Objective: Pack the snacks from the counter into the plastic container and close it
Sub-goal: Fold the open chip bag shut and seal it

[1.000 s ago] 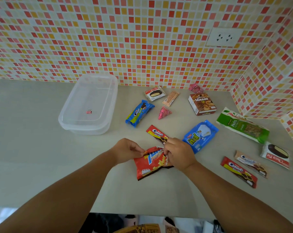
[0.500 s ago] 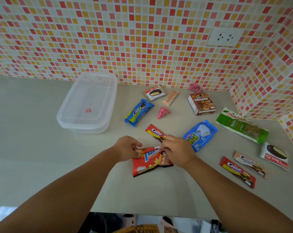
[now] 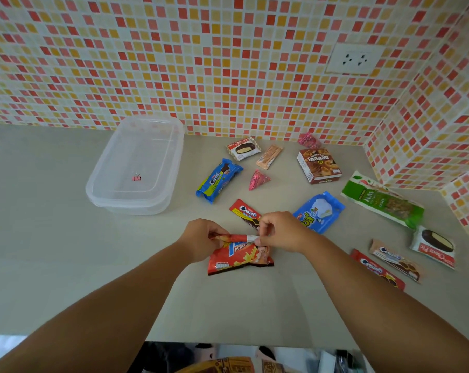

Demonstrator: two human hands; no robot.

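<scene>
Both hands (image 3: 201, 242) (image 3: 281, 232) pinch red potato-snack bag (image 3: 240, 258) at worktop front | clear plastic container (image 3: 136, 168) holds no snacks | packing, closing remain

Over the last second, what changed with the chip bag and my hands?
Both hands, left hand and right hand, have kept pinching the top of the red potato chip bag and rolled it over, so the top edge is now a tight fold. The plastic container and the other snacks stayed put.
</scene>
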